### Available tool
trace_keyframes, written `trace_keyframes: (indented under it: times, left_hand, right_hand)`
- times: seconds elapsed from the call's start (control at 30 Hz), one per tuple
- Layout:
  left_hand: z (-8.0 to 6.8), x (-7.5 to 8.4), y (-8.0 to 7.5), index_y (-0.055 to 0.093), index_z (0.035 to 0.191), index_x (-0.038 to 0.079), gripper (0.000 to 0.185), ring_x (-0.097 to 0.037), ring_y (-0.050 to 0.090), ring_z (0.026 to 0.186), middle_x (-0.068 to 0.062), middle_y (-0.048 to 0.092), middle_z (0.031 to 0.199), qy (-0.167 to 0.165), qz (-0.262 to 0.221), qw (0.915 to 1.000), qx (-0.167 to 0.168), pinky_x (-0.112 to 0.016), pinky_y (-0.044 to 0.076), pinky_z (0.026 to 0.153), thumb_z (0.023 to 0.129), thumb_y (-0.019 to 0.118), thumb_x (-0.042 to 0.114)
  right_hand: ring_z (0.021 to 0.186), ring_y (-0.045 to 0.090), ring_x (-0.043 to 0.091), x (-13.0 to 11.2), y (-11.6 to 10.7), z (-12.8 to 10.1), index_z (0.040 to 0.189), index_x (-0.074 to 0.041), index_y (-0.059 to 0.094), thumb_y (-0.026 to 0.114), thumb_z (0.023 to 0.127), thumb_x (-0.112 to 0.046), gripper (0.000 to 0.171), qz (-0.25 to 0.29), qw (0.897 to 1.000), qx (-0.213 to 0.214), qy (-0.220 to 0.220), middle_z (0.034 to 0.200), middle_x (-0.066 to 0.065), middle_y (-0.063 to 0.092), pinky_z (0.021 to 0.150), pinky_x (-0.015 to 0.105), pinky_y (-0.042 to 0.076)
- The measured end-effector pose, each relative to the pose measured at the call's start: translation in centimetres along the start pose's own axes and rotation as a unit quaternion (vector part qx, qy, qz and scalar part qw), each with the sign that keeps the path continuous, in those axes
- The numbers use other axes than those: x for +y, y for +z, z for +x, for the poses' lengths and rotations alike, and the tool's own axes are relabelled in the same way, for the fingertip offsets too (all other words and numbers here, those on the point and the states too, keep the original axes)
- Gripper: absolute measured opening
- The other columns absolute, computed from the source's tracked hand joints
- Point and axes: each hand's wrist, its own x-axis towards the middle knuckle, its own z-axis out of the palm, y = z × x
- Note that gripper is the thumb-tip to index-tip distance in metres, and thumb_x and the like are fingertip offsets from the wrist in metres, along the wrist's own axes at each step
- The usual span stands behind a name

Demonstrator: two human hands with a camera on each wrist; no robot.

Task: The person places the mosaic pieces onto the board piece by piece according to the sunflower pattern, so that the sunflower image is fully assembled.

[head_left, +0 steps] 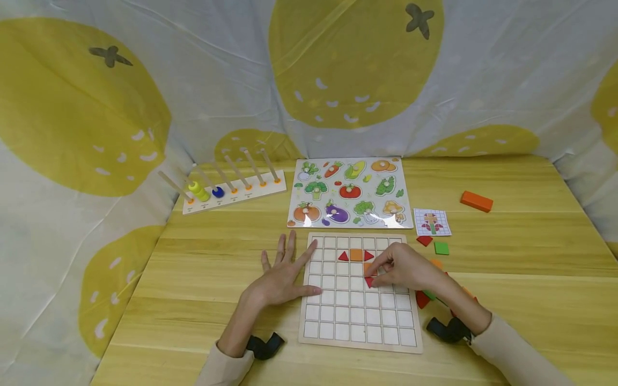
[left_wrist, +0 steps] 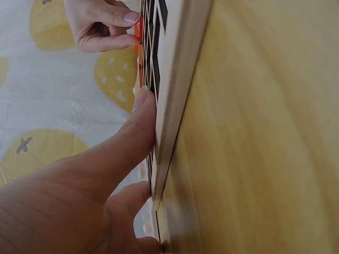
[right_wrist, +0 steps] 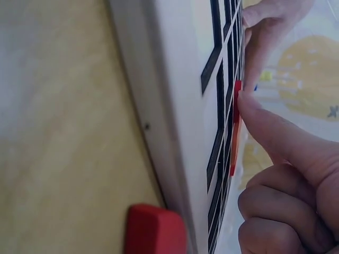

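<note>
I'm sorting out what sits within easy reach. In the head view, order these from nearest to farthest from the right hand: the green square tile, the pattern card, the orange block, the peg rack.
From the right hand:
1. Green square tile, just right of the grid board.
2. Pattern card, behind that tile.
3. Orange block, far right, toward the back.
4. Peg rack, back left, past the left hand.

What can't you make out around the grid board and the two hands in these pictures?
- Head view: the right hand covers the orange piece and part of the red triangle; its grip is unclear.
- Head view: loose pieces beside the grid board are hidden behind the right forearm.
- Head view: the pattern card is too small to read.
- Wrist views: board seen edge-on.
</note>
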Motion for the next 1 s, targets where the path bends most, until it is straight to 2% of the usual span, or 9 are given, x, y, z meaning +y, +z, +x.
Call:
trace_keyframes:
  times: [0.13, 0.17, 0.2, 0.33, 0.37, 0.43, 0.6, 0.8, 1.0]
  left_hand:
    - [0.1, 0.0, 0.0, 0.012, 0.167, 0.033, 0.100, -0.043, -0.023, 0.158, -0.018, -0.024, 0.171, -0.003, -0.001, 1.0000, -0.003, -0.084, -0.008, 0.113, 0.091, 0.071, 0.059]
    - [0.1, -0.1, 0.0, 0.012, 0.167, 0.034, 0.100, -0.042, -0.023, 0.158, -0.018, -0.024, 0.171, -0.003, 0.000, 1.0000, -0.003, -0.084, -0.008, 0.113, 0.091, 0.071, 0.059]
    - [0.1, -0.1, 0.0, 0.011, 0.167, 0.034, 0.100, -0.042, -0.023, 0.158, -0.018, -0.024, 0.171, -0.002, 0.000, 1.0000, -0.003, -0.084, -0.008, 0.113, 0.091, 0.071, 0.060]
    - [0.1, -0.1, 0.0, 0.011, 0.167, 0.034, 0.101, -0.042, -0.024, 0.157, -0.018, -0.025, 0.170, -0.001, -0.001, 1.0000, -0.002, -0.084, -0.008, 0.113, 0.091, 0.071, 0.060]
    - [0.2, -0.1, 0.0, 0.011, 0.167, 0.034, 0.101, -0.042, -0.024, 0.157, -0.017, -0.025, 0.170, -0.001, -0.001, 1.0000, -0.003, -0.084, -0.008, 0.113, 0.091, 0.071, 0.060]
    - [0.2, -0.1, 0.1, 0.012, 0.167, 0.034, 0.100, -0.043, -0.023, 0.157, -0.018, -0.024, 0.170, 0.000, -0.001, 1.0000, -0.001, -0.085, -0.008, 0.113, 0.091, 0.072, 0.059]
    - [0.1, 0.0, 0.1, 0.013, 0.167, 0.033, 0.100, -0.043, -0.022, 0.158, -0.018, -0.023, 0.171, -0.003, 0.001, 1.0000, 0.001, -0.084, -0.007, 0.113, 0.090, 0.072, 0.059]
    - [0.1, 0.1, 0.0, 0.013, 0.167, 0.033, 0.100, -0.043, -0.023, 0.158, -0.018, -0.024, 0.171, -0.002, 0.001, 1.0000, 0.000, -0.084, -0.008, 0.113, 0.090, 0.072, 0.059]
    - [0.1, 0.1, -0.1, 0.012, 0.167, 0.033, 0.101, -0.043, -0.023, 0.157, -0.018, -0.024, 0.170, -0.002, 0.000, 1.0000, -0.003, -0.084, -0.008, 0.114, 0.091, 0.072, 0.059]
  right_hand:
    - [0.052, 0.035, 0.001, 0.1, -0.1, -0.1, 0.093, -0.013, 0.085, 0.088, 0.082, -0.013, 0.012, 0.000, 1.000, 0.000, -0.003, 0.055, -0.008, 0.045, 0.050, 0.017, 0.025]
    - [0.053, 0.035, 0.002, 0.1, -0.3, -0.2, 0.093, -0.014, 0.085, 0.087, 0.083, -0.013, 0.011, -0.001, 1.000, 0.005, -0.002, 0.057, -0.008, 0.051, 0.051, 0.017, 0.025]
    - [0.055, 0.036, 0.003, 0.1, -0.5, -0.3, 0.093, -0.015, 0.085, 0.087, 0.083, -0.014, 0.010, 0.000, 1.000, 0.007, 0.000, 0.061, -0.007, 0.057, 0.051, 0.018, 0.026]
    - [0.057, 0.034, 0.004, 0.4, -2.2, -1.0, 0.097, -0.015, 0.085, 0.084, 0.086, -0.016, 0.010, -0.005, 0.999, 0.033, 0.009, 0.068, -0.006, 0.063, 0.052, 0.020, 0.027]
    - [0.057, 0.033, 0.005, 0.5, -2.8, -1.3, 0.099, -0.015, 0.084, 0.084, 0.087, -0.018, 0.012, -0.008, 0.999, 0.040, 0.014, 0.068, -0.006, 0.062, 0.052, 0.021, 0.027]
    - [0.054, 0.031, 0.005, 0.7, -4.1, -2.1, 0.101, -0.013, 0.084, 0.084, 0.087, -0.018, 0.015, -0.015, 0.998, 0.055, 0.019, 0.062, -0.007, 0.046, 0.050, 0.021, 0.026]
    - [0.053, 0.029, 0.005, 2.2, -7.2, -4.4, 0.108, -0.010, 0.082, 0.084, 0.087, -0.020, 0.023, -0.026, 0.996, 0.071, 0.036, 0.061, -0.007, 0.030, 0.048, 0.023, 0.026]
    - [0.055, 0.030, 0.005, 4.5, -9.4, -6.1, 0.109, -0.010, 0.081, 0.084, 0.086, -0.019, 0.026, -0.025, 0.996, 0.059, 0.066, 0.063, -0.008, 0.029, 0.049, 0.023, 0.027]
    - [0.053, 0.030, 0.004, 5.2, -8.8, -5.5, 0.105, -0.006, 0.080, 0.086, 0.084, -0.020, 0.026, -0.011, 0.997, 0.034, 0.071, 0.059, -0.008, 0.031, 0.048, 0.023, 0.027]
